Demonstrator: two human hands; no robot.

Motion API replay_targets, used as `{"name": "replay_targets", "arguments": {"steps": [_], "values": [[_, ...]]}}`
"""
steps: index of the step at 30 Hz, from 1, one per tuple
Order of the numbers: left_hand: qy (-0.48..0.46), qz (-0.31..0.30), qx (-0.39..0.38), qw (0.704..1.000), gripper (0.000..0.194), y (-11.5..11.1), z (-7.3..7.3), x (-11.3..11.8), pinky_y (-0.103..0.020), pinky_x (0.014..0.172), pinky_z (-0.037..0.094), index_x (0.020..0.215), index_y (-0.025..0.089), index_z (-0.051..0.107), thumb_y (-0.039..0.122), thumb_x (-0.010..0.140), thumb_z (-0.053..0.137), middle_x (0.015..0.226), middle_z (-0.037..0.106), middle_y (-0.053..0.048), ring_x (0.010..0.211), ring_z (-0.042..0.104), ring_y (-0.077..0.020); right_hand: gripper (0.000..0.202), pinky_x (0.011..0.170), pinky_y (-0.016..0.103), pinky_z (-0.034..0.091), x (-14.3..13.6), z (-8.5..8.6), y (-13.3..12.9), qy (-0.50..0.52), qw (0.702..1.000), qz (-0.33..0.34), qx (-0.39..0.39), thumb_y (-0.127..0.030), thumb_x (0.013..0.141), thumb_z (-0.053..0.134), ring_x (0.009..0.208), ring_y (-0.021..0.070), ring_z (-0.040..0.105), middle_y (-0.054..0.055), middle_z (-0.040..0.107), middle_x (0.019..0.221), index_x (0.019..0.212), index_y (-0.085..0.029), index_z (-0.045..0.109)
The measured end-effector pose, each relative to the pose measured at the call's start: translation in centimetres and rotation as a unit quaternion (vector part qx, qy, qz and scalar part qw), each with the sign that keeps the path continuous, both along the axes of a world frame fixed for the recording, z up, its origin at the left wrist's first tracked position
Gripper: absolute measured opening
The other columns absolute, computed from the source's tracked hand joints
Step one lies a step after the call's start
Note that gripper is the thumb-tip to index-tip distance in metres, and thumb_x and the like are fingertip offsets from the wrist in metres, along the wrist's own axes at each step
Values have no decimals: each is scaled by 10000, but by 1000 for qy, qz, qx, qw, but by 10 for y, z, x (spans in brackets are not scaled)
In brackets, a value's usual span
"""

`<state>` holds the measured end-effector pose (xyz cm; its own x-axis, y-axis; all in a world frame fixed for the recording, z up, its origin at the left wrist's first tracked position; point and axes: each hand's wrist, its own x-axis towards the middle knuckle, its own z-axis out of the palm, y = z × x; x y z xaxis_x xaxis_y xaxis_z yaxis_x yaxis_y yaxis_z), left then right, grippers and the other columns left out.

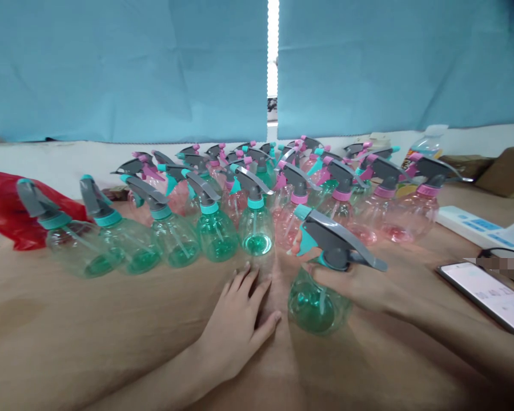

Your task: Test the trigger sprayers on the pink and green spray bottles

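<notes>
My right hand (340, 282) is wrapped round the neck of a green spray bottle (312, 308) with a grey and teal trigger head, a finger near its trigger. My left hand (242, 314) lies on the brown table (132, 337) with its fingers spread, holding nothing. Just beyond its fingertips stands a clear green bottle (257, 231), one of several in a front row. Pink bottles (289, 222) with grey and pink heads stand to the right of that row, and more pink and green ones are crowded behind.
A red plastic bag (21, 211) lies at the left. On the right are a phone (488, 294), a white power strip (475, 225), a black cable and a cardboard box (508, 171). Blue curtains (124, 68) hang behind the bottles.
</notes>
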<state>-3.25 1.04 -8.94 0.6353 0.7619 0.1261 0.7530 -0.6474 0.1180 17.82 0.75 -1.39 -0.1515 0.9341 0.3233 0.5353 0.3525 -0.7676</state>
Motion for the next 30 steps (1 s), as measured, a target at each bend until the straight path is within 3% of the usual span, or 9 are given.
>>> {"name": "replay_targets", "arguments": {"steps": [3,7,12,15,20,23,26,30], "values": [[3,2,-5,1000,511,0,0,0,-547,1035,335,1367,140,453,424,943,483,1455,383,-172,1345,312,-351,57,537,285,504,0,-4,2,51,997,33,-50,-230,692,515,553,150,560,-21,604,644,690,-258,564],[7,7,-9,1000,508,-1,0,0,-548,1030,339,1369,147,449,419,941,482,1451,390,-168,1342,315,-350,108,701,356,544,0,-6,3,68,994,36,-77,-242,709,523,689,182,621,4,655,752,770,-257,610],[-11,11,-17,1000,492,-1,0,1,-549,1036,329,1355,150,459,394,930,498,1448,393,-168,1344,309,-350,173,684,379,562,1,-4,3,52,995,38,-80,-293,702,513,746,220,654,36,686,797,798,-247,649],[-58,11,-32,998,463,-2,2,1,-545,1029,338,1330,184,474,360,906,532,1408,439,-148,1309,361,-344,230,687,394,566,0,-5,3,53,995,41,-74,-306,716,505,768,243,670,31,684,745,874,-254,664],[-187,-10,-93,978,545,-10,10,-3,-477,1010,391,1335,240,403,323,835,605,1358,471,-99,1239,444,-304,424,766,405,560,-8,-13,7,91,994,46,-46,-294,720,521,911,266,668,56,700,869,1133,-239,595],[-228,-13,-105,968,635,-18,14,-9,-476,1000,402,1345,241,344,360,805,655,1343,468,-107,1218,457,-309,443,731,407,562,-23,-16,7,77,995,48,-39,-294,750,527,894,267,665,41,681,810,1189,-245,552],[-250,-4,-94,964,717,-29,17,-22,-499,981,414,1368,259,290,364,782,688,1323,473,-113,1207,464,-325,402,606,361,550,-49,-15,3,68,997,41,-7,-312,778,543,708,220,648,21,658,815,1177,-265,560],[-284,58,-83,953,754,-43,20,-53,-533,961,428,1367,269,269,422,768,700,1312,480,-122,1226,450,-354,356,541,299,507,-100,-16,-2,76,994,53,50,-373,810,582,563,147,549,-19,612,764,1159,-304,573]]}}
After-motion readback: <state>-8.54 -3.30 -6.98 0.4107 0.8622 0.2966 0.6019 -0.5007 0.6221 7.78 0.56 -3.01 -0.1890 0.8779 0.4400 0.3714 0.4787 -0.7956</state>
